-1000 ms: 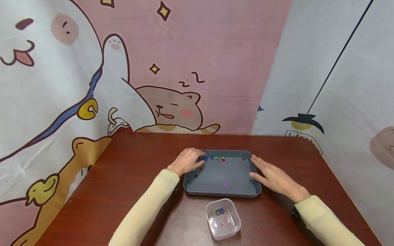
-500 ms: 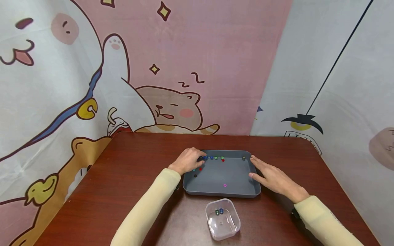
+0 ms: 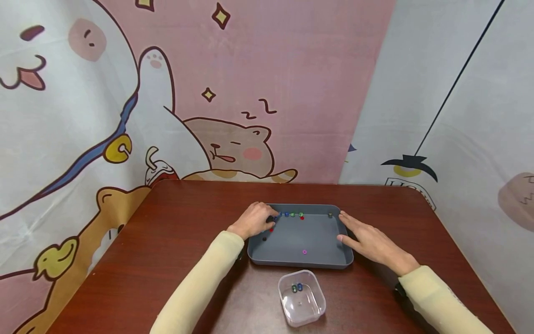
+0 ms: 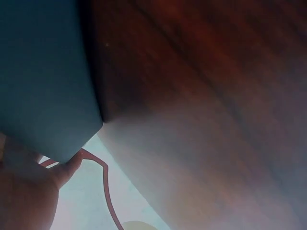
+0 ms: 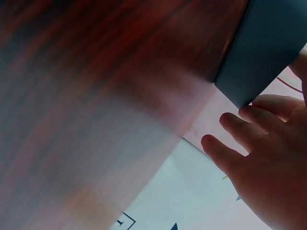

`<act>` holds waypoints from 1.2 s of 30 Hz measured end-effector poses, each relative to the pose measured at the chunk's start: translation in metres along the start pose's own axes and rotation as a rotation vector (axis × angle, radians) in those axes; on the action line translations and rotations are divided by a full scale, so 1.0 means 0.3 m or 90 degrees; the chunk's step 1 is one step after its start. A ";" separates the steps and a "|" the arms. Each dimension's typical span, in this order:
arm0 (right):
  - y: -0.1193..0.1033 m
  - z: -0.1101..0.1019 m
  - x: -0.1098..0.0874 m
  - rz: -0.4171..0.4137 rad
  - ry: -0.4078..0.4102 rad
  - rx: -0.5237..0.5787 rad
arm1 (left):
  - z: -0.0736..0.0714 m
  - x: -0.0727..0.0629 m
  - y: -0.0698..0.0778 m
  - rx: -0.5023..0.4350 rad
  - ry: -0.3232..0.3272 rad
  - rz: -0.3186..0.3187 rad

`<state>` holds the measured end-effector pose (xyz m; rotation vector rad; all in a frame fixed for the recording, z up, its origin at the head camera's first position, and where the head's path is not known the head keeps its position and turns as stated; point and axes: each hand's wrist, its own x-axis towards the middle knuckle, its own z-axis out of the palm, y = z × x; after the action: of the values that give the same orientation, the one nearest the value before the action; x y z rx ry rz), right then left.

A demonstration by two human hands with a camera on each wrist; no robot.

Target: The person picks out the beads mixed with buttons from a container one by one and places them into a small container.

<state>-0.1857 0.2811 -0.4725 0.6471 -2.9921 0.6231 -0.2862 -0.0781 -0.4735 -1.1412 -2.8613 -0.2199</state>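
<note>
Head view: the left hand [image 3: 253, 220] reaches over the far-left part of a grey tray [image 3: 310, 236] on the worktop [image 3: 187, 208], beside a row of blue and green beads [image 3: 286, 214]; whether it pinches one, I cannot tell. The right hand [image 3: 373, 237], fingers extended and unclenched, lies at the tray's right rim. Two beads [image 3: 294, 288] sit inside the clear container [image 3: 308, 308] just nearer the person.
</note>
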 end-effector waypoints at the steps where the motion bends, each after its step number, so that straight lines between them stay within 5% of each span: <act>1: -0.001 0.000 0.000 0.000 0.000 0.001 | 0.001 -0.001 0.001 0.001 0.000 0.000; 21: -0.002 0.005 -0.001 0.002 0.000 0.004 | 0.020 -0.006 -0.003 0.013 0.028 0.015; 36: -0.003 0.001 -0.005 0.000 0.000 0.005 | -0.014 -0.039 0.016 -0.022 0.048 0.006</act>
<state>-0.1841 0.2808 -0.4728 0.6477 -2.9903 0.6364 -0.2745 -0.0833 -0.4701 -1.1265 -2.7969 -0.3061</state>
